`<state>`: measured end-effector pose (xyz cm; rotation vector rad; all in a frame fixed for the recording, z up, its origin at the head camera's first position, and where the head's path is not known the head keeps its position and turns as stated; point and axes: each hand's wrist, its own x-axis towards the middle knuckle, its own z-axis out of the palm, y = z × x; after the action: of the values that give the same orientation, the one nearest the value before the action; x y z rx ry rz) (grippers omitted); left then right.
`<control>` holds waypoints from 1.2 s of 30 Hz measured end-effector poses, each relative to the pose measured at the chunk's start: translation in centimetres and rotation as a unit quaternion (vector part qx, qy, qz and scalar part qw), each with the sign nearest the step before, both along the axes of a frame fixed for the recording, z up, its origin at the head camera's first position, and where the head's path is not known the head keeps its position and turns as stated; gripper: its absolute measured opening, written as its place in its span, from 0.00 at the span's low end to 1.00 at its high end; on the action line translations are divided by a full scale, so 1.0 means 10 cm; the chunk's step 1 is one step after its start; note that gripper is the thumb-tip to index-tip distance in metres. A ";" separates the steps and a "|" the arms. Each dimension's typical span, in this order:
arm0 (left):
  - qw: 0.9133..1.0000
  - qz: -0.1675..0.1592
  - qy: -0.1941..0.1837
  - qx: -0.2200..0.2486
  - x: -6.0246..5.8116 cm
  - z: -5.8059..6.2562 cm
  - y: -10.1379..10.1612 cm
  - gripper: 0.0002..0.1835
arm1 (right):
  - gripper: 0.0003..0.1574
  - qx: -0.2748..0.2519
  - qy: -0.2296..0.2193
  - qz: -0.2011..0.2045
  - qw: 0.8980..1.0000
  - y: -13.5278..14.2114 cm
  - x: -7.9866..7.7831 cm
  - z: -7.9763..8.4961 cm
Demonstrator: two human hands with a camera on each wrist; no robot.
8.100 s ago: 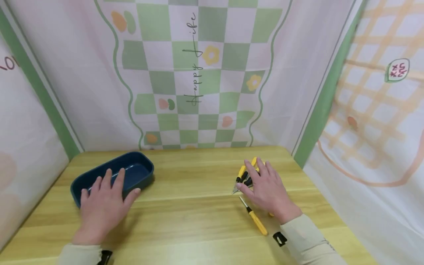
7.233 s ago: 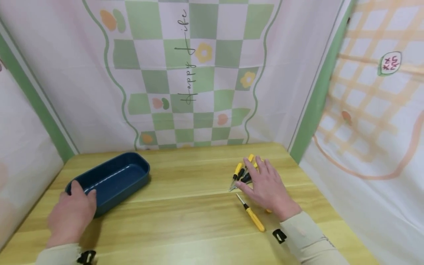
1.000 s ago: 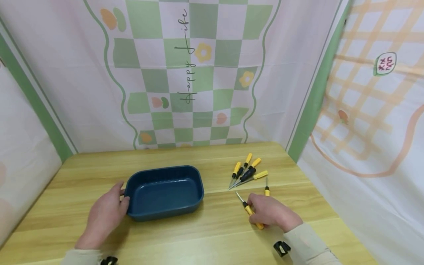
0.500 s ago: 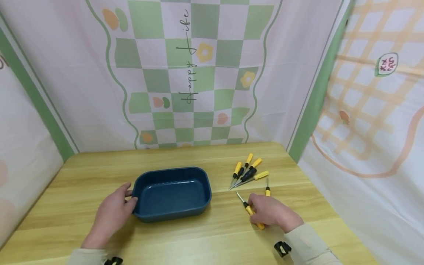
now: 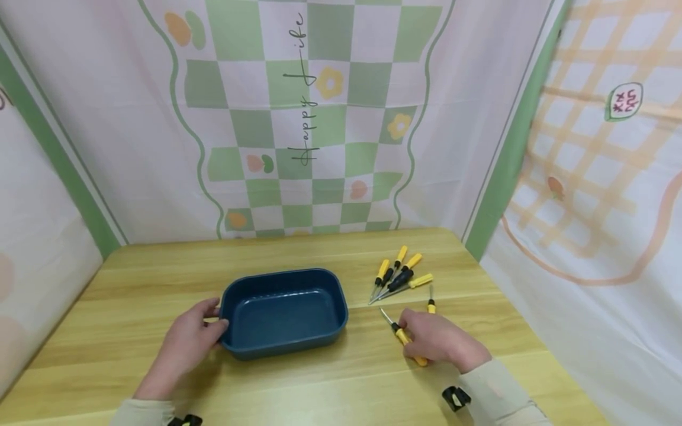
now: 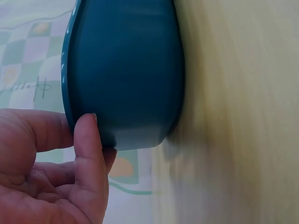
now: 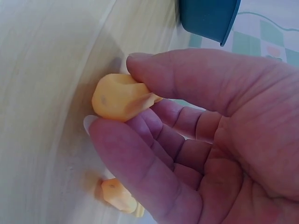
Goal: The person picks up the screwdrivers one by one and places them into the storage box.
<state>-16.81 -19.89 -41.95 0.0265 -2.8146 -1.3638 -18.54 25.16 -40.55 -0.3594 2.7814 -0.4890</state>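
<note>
A dark blue rectangular dish sits in the middle of the table. My left hand holds its left end; in the left wrist view the thumb is against the dish's outer wall near the rim, with fingers behind it. To the right, my right hand grips the handle of a yellow-and-black screwdriver, its metal tip pointing away toward the back. The right wrist view shows thumb and finger on either side of the yellow handle end, close over the tabletop.
Behind the right hand lies a fanned group of several screwdrivers with yellow or black handles. Another yellow screwdriver lies just beyond the right hand, partly hidden by it. Printed curtains enclose the wooden table.
The dish, held by the left hand, has come from the far left to the middle and turned, still edging right lately. The right hand has come down from hovering and gripped the screwdriver.
</note>
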 end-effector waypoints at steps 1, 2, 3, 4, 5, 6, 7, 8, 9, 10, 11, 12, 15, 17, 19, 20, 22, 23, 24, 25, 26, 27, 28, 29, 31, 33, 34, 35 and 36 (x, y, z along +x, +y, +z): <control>1.000 0.001 -0.006 0.015 0.00 0.00 0.01 0.32 | 0.27 -0.001 0.001 0.000 1.000 0.00 0.00 0.01; 1.000 0.002 -0.010 0.027 0.00 0.00 0.01 0.32 | 0.27 -0.004 0.004 0.001 1.000 0.00 0.00 0.02; 0.999 0.003 -0.014 0.039 0.00 0.00 0.02 0.31 | 0.28 -0.006 0.008 0.002 1.000 0.01 -0.01 0.03; 0.999 0.004 -0.018 0.048 0.00 0.00 0.03 0.31 | 0.28 -0.007 0.013 0.004 1.000 0.01 -0.01 0.04; 0.998 0.005 -0.021 0.057 0.00 -0.01 0.03 0.31 | 0.29 -0.007 0.017 0.005 1.000 0.01 -0.02 0.04; 0.998 0.006 -0.024 0.065 0.00 -0.01 0.04 0.30 | 0.29 -0.005 0.023 0.008 1.000 0.02 -0.02 0.05; 0.997 0.007 -0.026 0.071 0.00 -0.01 0.04 0.30 | 0.29 -0.002 0.029 0.011 1.000 0.02 -0.03 0.05; 0.997 0.008 -0.028 0.076 0.00 -0.01 0.05 0.30 | 0.29 -0.001 0.034 0.015 0.999 0.03 -0.03 0.06; 0.996 0.008 -0.030 0.081 0.00 -0.01 0.05 0.30 | 0.28 0.002 0.037 0.017 0.999 0.03 -0.04 0.06; 0.996 0.009 -0.032 0.085 0.00 -0.01 0.06 0.30 | 0.29 0.003 0.038 0.018 0.999 0.03 -0.05 0.07; 0.995 0.009 -0.033 0.089 0.00 -0.01 0.06 0.31 | 0.29 0.003 0.037 0.019 0.999 0.04 -0.05 0.07; 0.995 0.010 -0.036 0.092 0.00 -0.01 0.07 0.31 | 0.28 0.003 0.037 0.019 0.999 0.04 -0.06 0.08; 0.994 0.010 -0.040 0.101 0.01 -0.02 0.09 0.31 | 0.28 0.000 0.032 0.016 0.999 0.04 -0.07 0.11; 0.993 0.010 -0.044 0.107 0.01 -0.02 0.10 0.31 | 0.29 0.000 0.032 0.015 0.999 0.03 -0.08 0.12; 0.993 0.008 -0.046 0.111 0.01 -0.02 0.11 0.30 | 0.29 0.000 0.033 0.015 0.999 0.03 -0.08 0.15; 0.993 0.006 -0.045 0.113 0.01 -0.02 0.11 0.30 | 0.29 0.001 0.034 0.016 0.999 0.02 -0.08 0.16; 0.992 0.005 -0.046 0.115 0.02 -0.02 0.13 0.30 | 0.29 0.000 0.036 0.017 0.999 0.02 -0.09 0.18; 0.992 0.004 -0.045 0.114 0.02 -0.02 0.13 0.30 | 0.29 -0.001 0.037 0.017 0.999 0.02 -0.09 0.18; 0.993 0.004 -0.044 0.113 0.02 -0.02 0.14 0.30 | 0.30 -0.003 0.039 0.018 0.999 0.02 -0.09 0.19; 0.993 0.003 -0.043 0.114 0.02 -0.02 0.15 0.30 | 0.30 -0.004 0.040 0.018 0.999 0.02 -0.09 0.20; 0.993 0.001 -0.042 0.115 0.02 -0.02 0.16 0.30 | 0.30 -0.008 0.040 0.017 0.999 0.02 -0.09 0.20; 0.993 0.000 -0.041 0.114 0.02 -0.02 0.16 0.31 | 0.30 -0.009 0.042 0.017 0.999 0.02 -0.09 0.21; 0.993 0.000 -0.041 0.114 0.02 -0.02 0.17 0.31 | 0.30 -0.011 0.044 0.017 0.999 0.02 -0.09 0.21; 0.993 0.000 -0.042 0.115 0.02 -0.02 0.18 0.31 | 0.30 -0.012 0.046 0.018 0.999 0.02 -0.09 0.21; 0.992 -0.002 -0.042 0.115 0.03 -0.02 0.19 0.31 | 0.31 -0.014 0.049 0.018 0.999 0.02 -0.09 0.22; 0.992 -0.002 -0.042 0.115 0.03 -0.01 0.21 0.31 | 0.31 -0.016 0.054 0.020 0.998 0.02 -0.10 0.23; 0.992 -0.002 -0.043 0.116 0.03 -0.01 0.22 0.31 | 0.31 -0.018 0.055 0.021 0.998 0.02 -0.10 0.24; 0.992 -0.003 -0.042 0.116 0.03 -0.01 0.22 0.31 | 0.31 -0.019 0.058 0.023 0.998 0.02 -0.10 0.24; 0.992 -0.003 -0.041 0.115 0.04 -0.01 0.23 0.31 | 0.31 -0.020 0.060 0.024 0.998 0.02 -0.11 0.25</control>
<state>-16.46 -17.59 -42.05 0.0794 -2.7042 -1.7202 -19.61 25.40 -38.09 -0.4796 2.8748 -0.5279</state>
